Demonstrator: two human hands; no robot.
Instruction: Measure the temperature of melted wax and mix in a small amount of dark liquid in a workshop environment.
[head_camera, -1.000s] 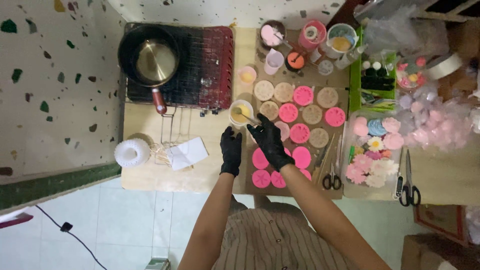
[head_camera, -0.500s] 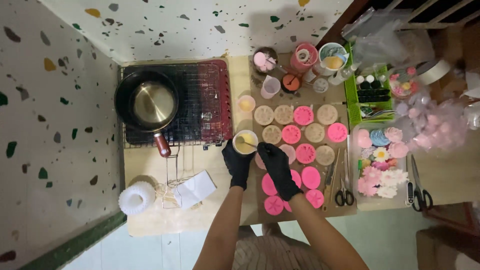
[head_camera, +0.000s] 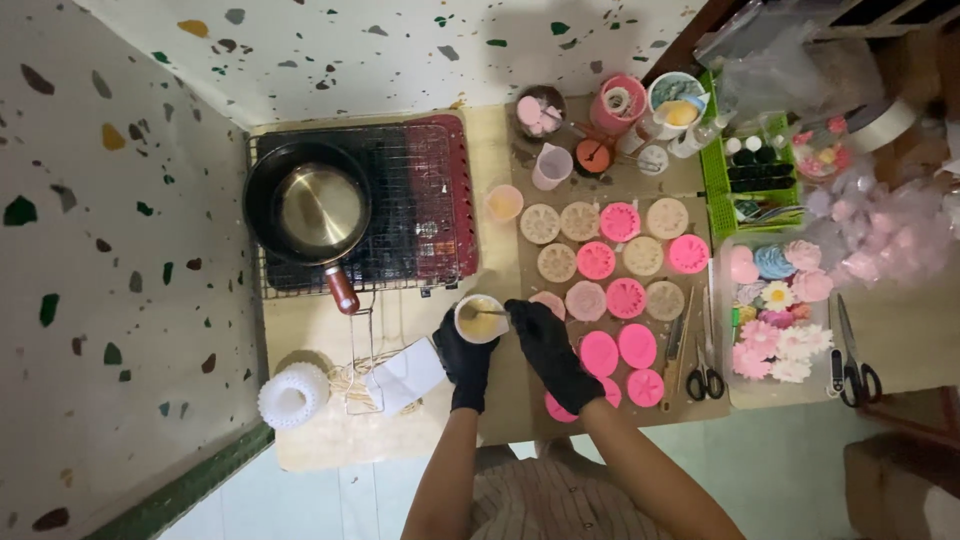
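My left hand (head_camera: 463, 358), in a black glove, grips a small white cup (head_camera: 481, 318) of yellow liquid near the table's front. My right hand (head_camera: 545, 345), also in a black glove, holds a thin metal stirrer (head_camera: 483, 313) whose end dips into the cup. Just to the right, round pink and beige flower moulds (head_camera: 612, 258) lie in rows on a brown board. Part of the pink moulds is hidden under my right forearm.
A saucepan (head_camera: 310, 211) sits on a wire rack over a dark red stove at the back left. Cups and jars (head_camera: 600, 120) stand at the back. A tray of finished flower shapes (head_camera: 775, 310), scissors (head_camera: 707, 375), a white ribbed ring (head_camera: 292, 395) and folded paper (head_camera: 405, 375) lie around.
Both hands closed in on the cup: the left took hold of it and drew it toward me off the rack's edge, the right keeps the stirrer in it. The camera shifted.
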